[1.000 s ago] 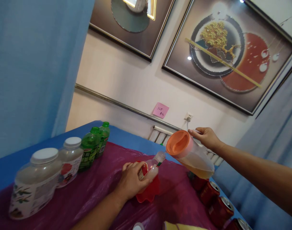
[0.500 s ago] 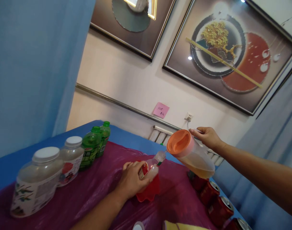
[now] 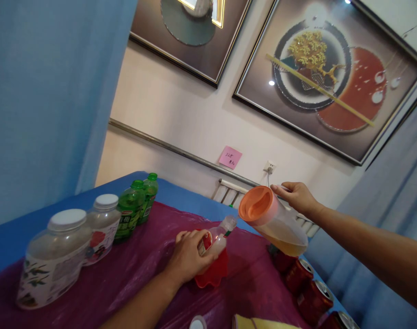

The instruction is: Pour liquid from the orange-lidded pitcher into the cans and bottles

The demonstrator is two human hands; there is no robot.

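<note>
My left hand (image 3: 191, 256) is wrapped round a clear bottle (image 3: 218, 243) with a red and white label, its open mouth leaning up and to the right. Under the bottle lies a red scalloped dish (image 3: 217, 273). My right hand (image 3: 299, 197) grips the handle of a clear pitcher (image 3: 282, 230) with an orange lid (image 3: 258, 205). The pitcher is tipped left, its lid close to the bottle's mouth but apart from it, and yellowish liquid rests in its lower side. I cannot make out any stream between them.
At the left stand two white-capped jars (image 3: 52, 260) and two green bottles (image 3: 130, 211). Several red cans (image 3: 313, 299) line the right edge. A yellow cloth (image 3: 263, 323) and a small white cap (image 3: 197, 323) lie at the front, on purple plastic sheeting (image 3: 143, 283).
Both hands, the bottle and the pitcher keep nearly the same positions. The thin trickle seen earlier between the pitcher's lid and the bottle's mouth no longer shows.
</note>
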